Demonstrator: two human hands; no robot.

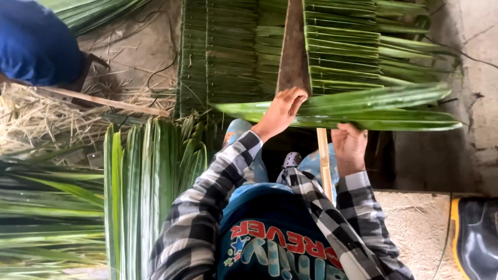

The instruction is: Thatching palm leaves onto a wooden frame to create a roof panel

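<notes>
A long green palm leaf [363, 106] lies folded across a thin wooden stick [324, 161] in front of me. My left hand [281, 110] presses on the leaf's left part, fingers bent over its upper edge. My right hand [349, 147] grips the leaf's lower edge just right of the stick. Beyond the leaf, several folded leaves form a stitched thatch panel [342, 46] along a wooden slat [293, 46]. Both sleeves are black-and-white checked.
A bundle of loose palm leaves [145, 186] lies at my left, with more leaves [46, 218] further left. Dry straw [31, 114] and a person in blue [33, 41] are at the upper left. A dark rubber boot [474, 236] stands at the lower right on concrete.
</notes>
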